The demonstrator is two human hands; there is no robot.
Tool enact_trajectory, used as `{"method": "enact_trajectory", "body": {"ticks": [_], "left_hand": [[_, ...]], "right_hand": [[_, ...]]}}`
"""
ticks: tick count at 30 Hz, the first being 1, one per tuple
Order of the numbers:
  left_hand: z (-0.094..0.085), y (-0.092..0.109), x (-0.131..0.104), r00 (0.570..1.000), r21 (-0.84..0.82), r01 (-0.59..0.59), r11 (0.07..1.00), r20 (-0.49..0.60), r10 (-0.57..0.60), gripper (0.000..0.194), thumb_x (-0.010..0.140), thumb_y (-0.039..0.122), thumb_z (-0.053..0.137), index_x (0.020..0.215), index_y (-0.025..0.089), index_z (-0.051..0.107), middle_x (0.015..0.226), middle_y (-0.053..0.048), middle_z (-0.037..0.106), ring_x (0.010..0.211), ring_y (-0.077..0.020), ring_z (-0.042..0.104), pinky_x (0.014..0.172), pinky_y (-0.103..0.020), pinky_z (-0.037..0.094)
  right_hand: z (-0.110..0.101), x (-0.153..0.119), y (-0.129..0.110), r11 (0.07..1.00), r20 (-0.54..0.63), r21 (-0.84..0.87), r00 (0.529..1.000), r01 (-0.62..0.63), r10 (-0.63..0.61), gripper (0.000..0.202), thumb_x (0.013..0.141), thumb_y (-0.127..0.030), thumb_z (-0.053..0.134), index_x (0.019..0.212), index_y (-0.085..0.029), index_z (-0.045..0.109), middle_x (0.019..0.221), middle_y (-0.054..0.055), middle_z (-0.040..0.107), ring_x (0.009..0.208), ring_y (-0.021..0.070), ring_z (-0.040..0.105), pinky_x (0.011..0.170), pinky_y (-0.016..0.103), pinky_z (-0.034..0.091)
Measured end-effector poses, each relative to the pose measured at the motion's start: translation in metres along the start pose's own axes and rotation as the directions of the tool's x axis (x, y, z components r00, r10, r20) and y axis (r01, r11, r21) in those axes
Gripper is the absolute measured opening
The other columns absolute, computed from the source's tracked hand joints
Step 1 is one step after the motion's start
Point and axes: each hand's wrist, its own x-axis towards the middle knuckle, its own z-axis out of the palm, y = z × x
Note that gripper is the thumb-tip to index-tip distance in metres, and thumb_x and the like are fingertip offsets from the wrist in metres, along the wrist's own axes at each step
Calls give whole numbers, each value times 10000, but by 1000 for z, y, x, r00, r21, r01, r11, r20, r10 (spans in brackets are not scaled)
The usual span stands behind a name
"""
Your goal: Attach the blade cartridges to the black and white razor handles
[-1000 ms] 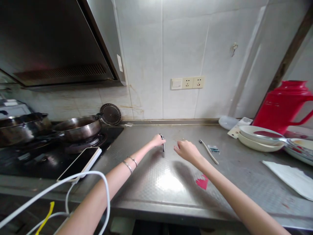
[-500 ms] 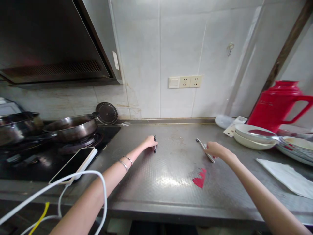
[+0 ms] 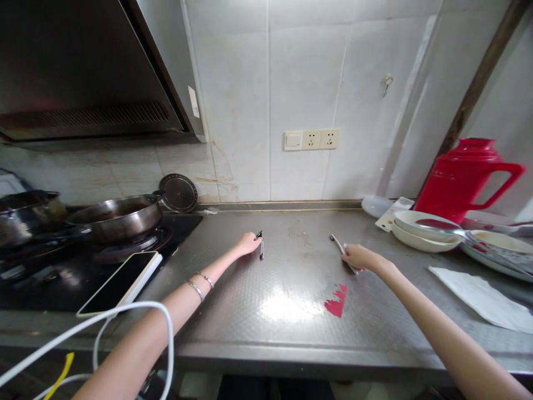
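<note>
Left hand (image 3: 247, 244): fingers pinched on dark tool (image 3: 262, 251). Right hand (image 3: 359, 258): fingers clamped round toothbrush (image 3: 338, 244), tip toward eleven o'clock; loose grip risks slipping.

A dimpled stainless-steel countertop (image 3: 233, 328) spans the lower frame, a black glass hob (image 3: 45, 300) at its left. On it lie a ragged red patch (image 3: 336, 304) right of lower center, a white paper sheet (image 3: 478, 297) lower right, and stacked pale bowls (image 3: 422, 241) above that.
</note>
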Motion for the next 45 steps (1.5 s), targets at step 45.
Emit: {"method": "enact_trajectory", "body": {"ticks": [45], "left_hand": [[15, -29, -1, 957, -431, -54, 901, -280, -76, 279, 706, 324, 368, 492, 172, 466, 406, 35, 400, 447, -106, 391, 472, -215, 259]], "right_hand": [[-15, 17, 52, 967, -251, 199, 962, 157, -105, 578, 625, -195, 613, 1194, -133, 531, 1222, 118, 542, 1031, 234, 538, 890, 303, 390]]}}
